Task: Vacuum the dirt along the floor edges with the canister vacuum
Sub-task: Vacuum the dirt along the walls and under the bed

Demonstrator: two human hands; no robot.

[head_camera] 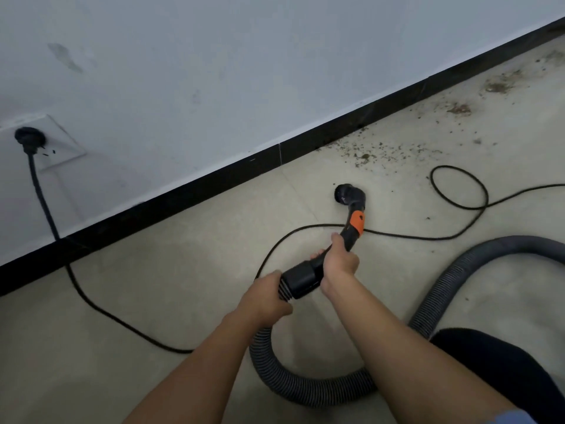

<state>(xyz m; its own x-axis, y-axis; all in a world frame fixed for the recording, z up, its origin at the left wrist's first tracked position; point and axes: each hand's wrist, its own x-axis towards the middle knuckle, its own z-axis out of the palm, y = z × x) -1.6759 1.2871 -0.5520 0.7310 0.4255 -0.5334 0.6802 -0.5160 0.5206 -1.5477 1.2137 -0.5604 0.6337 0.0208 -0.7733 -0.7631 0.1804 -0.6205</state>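
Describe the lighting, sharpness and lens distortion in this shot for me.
Head view: dim, flat, bluish light, no hard shadows or glare; wall socket at the left edge looks stretched by the wide lens; skirting board runs tilted; whole picture slightly soft, so the dirt by it shows as fuzzy specks.

no readable text, no labels, no brand marks, no numbers anywhere in view

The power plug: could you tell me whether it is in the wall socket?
In: the plug sits in the wall socket, cord hanging down.
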